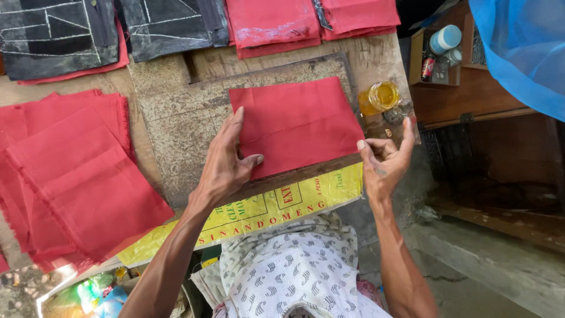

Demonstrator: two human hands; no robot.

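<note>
Between both hands, red cloth (pixel 297 123), left hand (pixel 226 162) flat on it

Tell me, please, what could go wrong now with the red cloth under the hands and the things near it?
The open jar of yellow liquid stands close by the red cloth; a bump from the right hand might spill it and stain the fabric. Only the left hand presses the cloth, so the fold might shift out of line.

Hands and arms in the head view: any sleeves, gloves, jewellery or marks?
Both hands are bare: no gloves, rings, watch or bands visible. The left hand and right hand lead to forearms with no sleeves in view. The right hand has a small dark mark on its back.
</note>
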